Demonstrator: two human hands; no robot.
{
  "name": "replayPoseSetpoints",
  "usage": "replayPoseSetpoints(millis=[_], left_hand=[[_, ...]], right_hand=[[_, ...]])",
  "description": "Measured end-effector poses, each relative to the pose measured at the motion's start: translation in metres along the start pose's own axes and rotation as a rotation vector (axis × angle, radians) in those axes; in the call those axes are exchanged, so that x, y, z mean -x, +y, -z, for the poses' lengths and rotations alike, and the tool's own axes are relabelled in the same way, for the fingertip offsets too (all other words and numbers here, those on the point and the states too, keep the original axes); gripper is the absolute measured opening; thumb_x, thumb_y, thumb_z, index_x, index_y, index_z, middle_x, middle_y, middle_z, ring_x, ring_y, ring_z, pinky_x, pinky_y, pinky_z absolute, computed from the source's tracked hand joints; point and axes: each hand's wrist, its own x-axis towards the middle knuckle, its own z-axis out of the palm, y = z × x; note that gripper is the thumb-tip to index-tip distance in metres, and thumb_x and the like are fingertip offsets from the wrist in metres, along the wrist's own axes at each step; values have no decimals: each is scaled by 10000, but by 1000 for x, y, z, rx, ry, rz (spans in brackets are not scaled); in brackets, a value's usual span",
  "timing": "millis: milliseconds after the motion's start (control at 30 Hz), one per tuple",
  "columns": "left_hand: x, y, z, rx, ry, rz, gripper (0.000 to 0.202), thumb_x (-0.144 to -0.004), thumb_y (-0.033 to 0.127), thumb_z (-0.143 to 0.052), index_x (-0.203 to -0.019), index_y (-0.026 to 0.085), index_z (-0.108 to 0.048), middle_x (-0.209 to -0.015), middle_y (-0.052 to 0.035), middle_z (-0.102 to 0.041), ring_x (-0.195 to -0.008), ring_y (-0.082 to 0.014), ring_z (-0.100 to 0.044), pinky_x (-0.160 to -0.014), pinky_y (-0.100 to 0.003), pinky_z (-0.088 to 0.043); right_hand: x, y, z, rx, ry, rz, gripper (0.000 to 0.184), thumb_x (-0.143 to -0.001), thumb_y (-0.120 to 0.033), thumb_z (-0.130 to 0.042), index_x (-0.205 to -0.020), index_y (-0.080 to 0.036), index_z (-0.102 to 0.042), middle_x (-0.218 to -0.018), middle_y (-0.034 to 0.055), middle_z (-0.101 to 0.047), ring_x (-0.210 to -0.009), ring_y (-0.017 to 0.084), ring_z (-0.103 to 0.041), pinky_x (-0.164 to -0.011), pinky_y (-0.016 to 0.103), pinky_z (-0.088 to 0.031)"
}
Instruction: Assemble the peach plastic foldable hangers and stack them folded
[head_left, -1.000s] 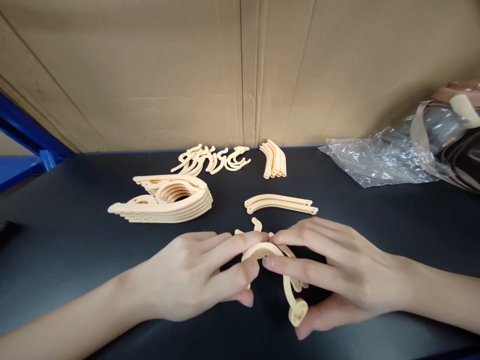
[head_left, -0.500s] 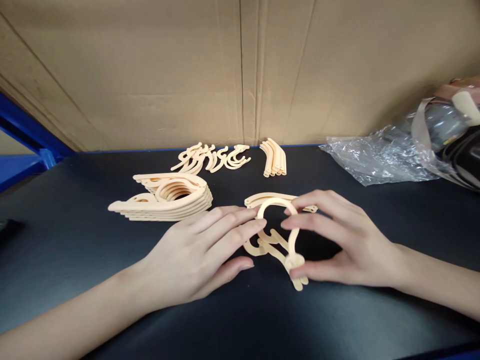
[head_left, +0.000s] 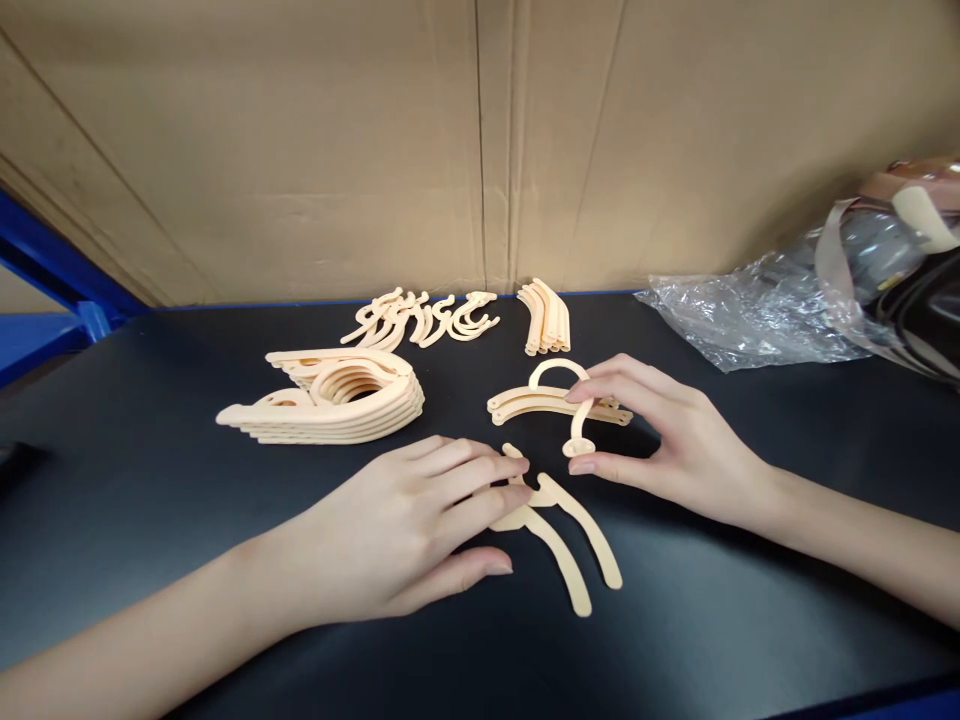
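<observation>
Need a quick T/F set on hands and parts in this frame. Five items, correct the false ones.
1. The right hand holds a hook piece. True.
2. The left hand is holding the clear plastic. False: the left hand lies partly over the loose curved pieces.
3. The nested stack lies left of the hook piece in the picture. True.
4. The clear plastic lies at the picture's left edge. False: it lies toward the right side.
5. The tabletop is white. False: it is black.
</observation>
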Motion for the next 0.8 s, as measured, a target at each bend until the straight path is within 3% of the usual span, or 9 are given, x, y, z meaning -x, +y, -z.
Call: replayPoseSetpoints(millis=[233, 400, 600, 800], left_hand=[[-1, 5, -1, 9, 92, -49, 272, -1019, 280, -429, -1180, 132, -591, -1060, -75, -722, -1012, -201, -633, -876, -321, -482], [1, 3, -2, -119, 167, 105, 251, -1004, 270, -446, -1125, 151, -630, -1087, -77, -694, -1007, -217, -593, -868, -346, -445], [2, 3, -7, -169, 134, 143, 301, -1025, 326, -406, -1156, 217, -654, -1198, -73, -663, -1062, -252, -562, -859, -382, -428], [3, 4, -9, -189, 66, 222, 382, -1033, 380, -370, -1232, 177, -624, -1223, -99, -654, -1038, -260, -559, -844, -400, -429]], right_hand=[[-1, 0, 0, 21, 0, 2, 364, -845, -489, -690, -1086, -223, -633, -1024, 43, -653, -880, 185, -652, -765, 326, -544], [0, -2, 1, -63, -40, 70, 374, -860, -458, -683, -1136, -220, -598, -1068, 55, -632, -912, 174, -661, -800, 314, -574], [1, -5, 2, -93, -75, 89, 387, -858, -424, -695, -1154, -200, -587, -1132, 65, -622, -888, 158, -684, -808, 298, -586], [1, -6, 1, -103, -82, 104, 400, -852, -417, -703, -1165, -196, -588, -1117, 56, -625, -864, 145, -680, -752, 265, -577]])
